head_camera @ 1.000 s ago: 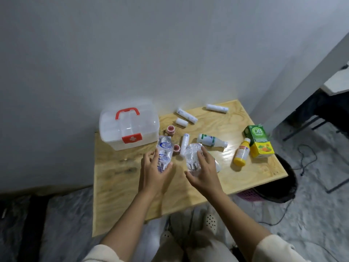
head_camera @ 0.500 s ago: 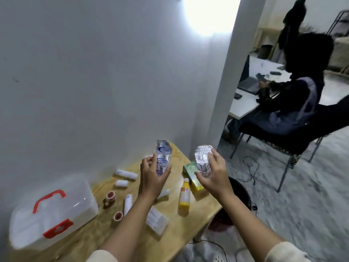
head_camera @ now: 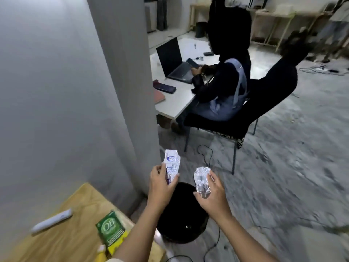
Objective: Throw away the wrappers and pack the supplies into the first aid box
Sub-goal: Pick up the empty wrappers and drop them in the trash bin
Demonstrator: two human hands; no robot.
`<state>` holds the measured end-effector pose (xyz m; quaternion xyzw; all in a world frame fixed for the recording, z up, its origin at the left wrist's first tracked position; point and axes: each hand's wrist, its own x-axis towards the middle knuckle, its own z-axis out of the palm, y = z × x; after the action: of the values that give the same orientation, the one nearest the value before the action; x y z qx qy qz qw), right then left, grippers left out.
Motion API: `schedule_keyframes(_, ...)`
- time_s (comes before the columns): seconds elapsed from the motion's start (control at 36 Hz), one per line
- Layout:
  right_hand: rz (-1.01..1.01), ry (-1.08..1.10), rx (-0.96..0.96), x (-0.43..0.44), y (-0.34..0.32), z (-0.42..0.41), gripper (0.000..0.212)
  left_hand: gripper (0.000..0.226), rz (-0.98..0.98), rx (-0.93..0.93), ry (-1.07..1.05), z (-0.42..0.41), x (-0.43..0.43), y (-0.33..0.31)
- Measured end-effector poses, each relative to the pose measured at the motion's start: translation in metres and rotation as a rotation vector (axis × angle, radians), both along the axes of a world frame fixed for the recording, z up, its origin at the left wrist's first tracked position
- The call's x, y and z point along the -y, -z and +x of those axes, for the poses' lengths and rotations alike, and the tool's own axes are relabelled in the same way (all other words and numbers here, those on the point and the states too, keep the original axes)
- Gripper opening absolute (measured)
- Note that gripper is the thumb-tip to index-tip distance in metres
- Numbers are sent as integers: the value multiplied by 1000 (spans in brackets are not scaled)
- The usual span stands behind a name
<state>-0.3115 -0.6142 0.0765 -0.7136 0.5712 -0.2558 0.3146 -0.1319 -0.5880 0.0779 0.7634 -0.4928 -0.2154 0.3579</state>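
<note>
My left hand (head_camera: 162, 186) holds a clear wrapper with blue print (head_camera: 171, 163) upright. My right hand (head_camera: 213, 195) grips a crumpled clear wrapper (head_camera: 201, 181). Both hands hover over the black trash bin (head_camera: 181, 222) that stands on the floor beside the wooden table (head_camera: 62, 237). On the table's corner lie a white bandage roll (head_camera: 52, 221) and a green and yellow box (head_camera: 111, 232). The first aid box is out of view.
A grey pillar (head_camera: 122, 91) rises just left of the bin. Beyond it a person sits on a black chair (head_camera: 264, 103) at a white desk with a laptop (head_camera: 175, 61). Cables (head_camera: 205, 154) trail over the grey floor.
My view has swung right, away from the table and first aid box. Both hands lifted the wrappers off the table and carried them rightward over the bin.
</note>
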Motion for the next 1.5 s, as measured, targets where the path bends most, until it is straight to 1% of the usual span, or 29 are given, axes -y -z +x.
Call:
schedule_keyframes(0.08, 82, 4, -31, 24, 35, -10, 73, 79, 129, -20, 30, -13, 29, 37)
schedule_keyframes(0.17, 171, -10, -30, 41, 77, -13, 75, 58, 238, -15, 33, -18, 47, 78)
schedule_keyframes(0.19, 203, -21, -26, 45, 93, -13, 76, 58, 277, -14, 30, -18, 52, 93)
schedule_keyframes(0.28, 266, -47, -63, 55, 139, -9, 77, 80, 347, 8, 0, -17, 65, 143)
schedule_keyframes(0.31, 279, -50, -79, 58, 154, -7, 77, 81, 375, 23, -4, -16, 69, 161)
schedule_keyframes(0.33, 293, -50, -95, 61, 168, -5, 77, 78, 420, 30, -5, -15, 72, 177)
schedule_keyframes(0.39, 350, -54, -127, 65, 196, 1, 77, 64, 508, 21, -4, -12, 76, 209)
schedule_keyframes(0.44, 390, -59, -125, 68, 224, 4, 78, 59, 562, 14, 0, -10, 77, 237)
schedule_keyframes(0.56, 428, -78, -117, 73, 262, 14, 77, 59, 634, 6, -1, -7, 78, 272)
schedule_keyframes(0.64, 453, -70, -128, 76, 285, 19, 76, 62, 664, 24, 16, -4, 79, 290)
schedule_keyframes(0.75, 490, -92, -153, 78, 296, 22, 78, 71, 709, -1, 24, 0, 74, 299)
schedule_keyframes(0.83, 476, -99, -176, 77, 288, 21, 78, 69, 697, 7, 30, 4, 71, 289)
schedule_keyframes(0.92, 472, -107, -186, 75, 266, 20, 78, 69, 689, -7, 42, 7, 67, 266)
schedule_keyframes(1.06, 429, -102, -184, 72, 207, 20, 78, 68, 624, -21, 63, 14, 62, 207)
schedule_keyframes(1.19, 346, -103, -173, 62, 135, 27, 75, 67, 547, 40, 88, 27, 45, 139)
schedule_keyframes(1.33, 255, -106, -159, 38, 65, 42, 72, 68, 457, 106, 59, 45, 7, 68)
schedule_keyframes(1.5, 154, -167, -118, -15, 0, 72, 64, 65, 341, 189, -5, 80, -67, 4)
